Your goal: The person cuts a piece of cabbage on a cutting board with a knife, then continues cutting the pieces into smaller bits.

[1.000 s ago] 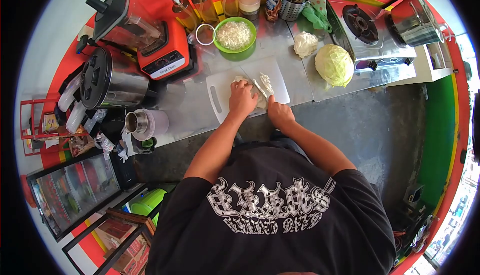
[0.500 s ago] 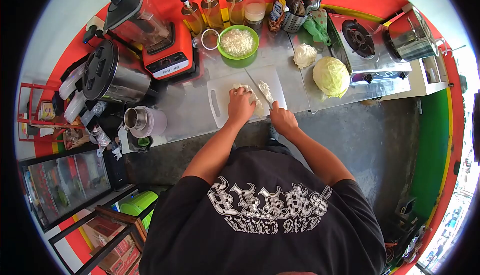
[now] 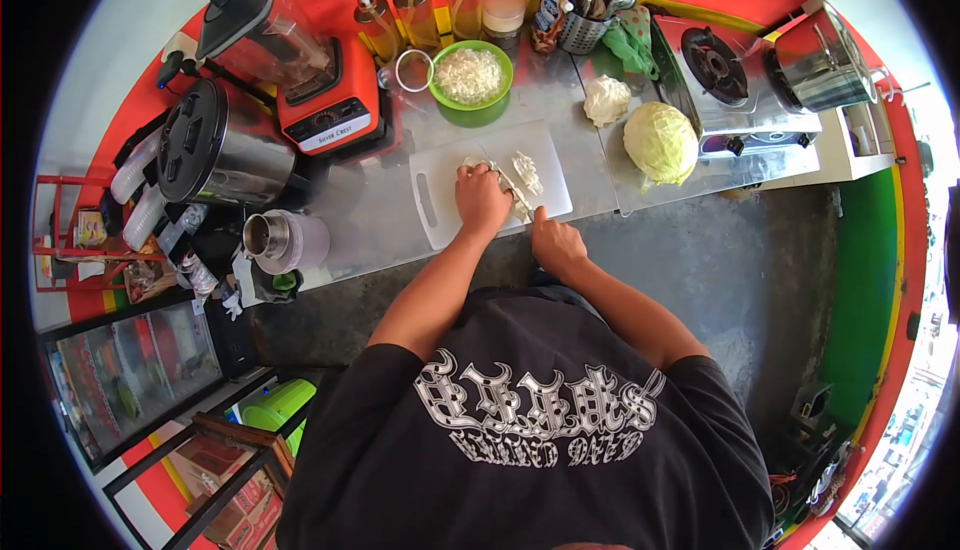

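On the white cutting board, my left hand presses down with curled fingers on a piece of pale cabbage, partly hidden beneath it. My right hand grips a kitchen knife by its handle, the blade lying along the cabbage close to the left fingertips. A small heap of shredded cabbage rests on the board just right of the blade. Beyond the board, a green bowl holds more shreds. A whole cabbage and a smaller pale cabbage chunk sit to the right.
A red blender, a large lidded steel pot and a wide-mouthed flask stand on the left. Pump bottles line the back wall. At the right is a gas stove bearing a steel pot.
The knife and my right hand have moved slightly left and toward my body, nearer the left hand. The shredded heap now lies apart from the blade. My left hand stays on the cabbage.
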Motion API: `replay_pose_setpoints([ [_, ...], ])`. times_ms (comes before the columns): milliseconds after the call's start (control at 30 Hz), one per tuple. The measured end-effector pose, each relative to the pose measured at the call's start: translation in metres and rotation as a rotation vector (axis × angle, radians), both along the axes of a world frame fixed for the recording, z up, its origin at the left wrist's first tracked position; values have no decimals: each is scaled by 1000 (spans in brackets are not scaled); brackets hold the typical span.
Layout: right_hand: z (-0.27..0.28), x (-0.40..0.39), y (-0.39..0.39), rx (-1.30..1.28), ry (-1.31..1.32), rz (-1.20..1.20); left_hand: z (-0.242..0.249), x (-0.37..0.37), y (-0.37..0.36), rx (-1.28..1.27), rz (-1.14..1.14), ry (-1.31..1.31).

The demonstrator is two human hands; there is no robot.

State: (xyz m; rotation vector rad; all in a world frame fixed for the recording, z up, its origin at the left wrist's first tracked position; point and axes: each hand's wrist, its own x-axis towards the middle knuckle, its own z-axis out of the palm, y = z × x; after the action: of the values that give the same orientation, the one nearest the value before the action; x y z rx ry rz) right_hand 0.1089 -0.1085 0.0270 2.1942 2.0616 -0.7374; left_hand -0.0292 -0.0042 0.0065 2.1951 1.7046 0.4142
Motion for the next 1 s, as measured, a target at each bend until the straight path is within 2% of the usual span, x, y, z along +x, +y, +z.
replay_pose_setpoints([
  [467,3,4,10,-65,23,-9,-2,-3,-6,40,-41,-23],
  [1000,-20,-2,29,-76,17,-27,-8,-15,-11,71,-61,-66],
])
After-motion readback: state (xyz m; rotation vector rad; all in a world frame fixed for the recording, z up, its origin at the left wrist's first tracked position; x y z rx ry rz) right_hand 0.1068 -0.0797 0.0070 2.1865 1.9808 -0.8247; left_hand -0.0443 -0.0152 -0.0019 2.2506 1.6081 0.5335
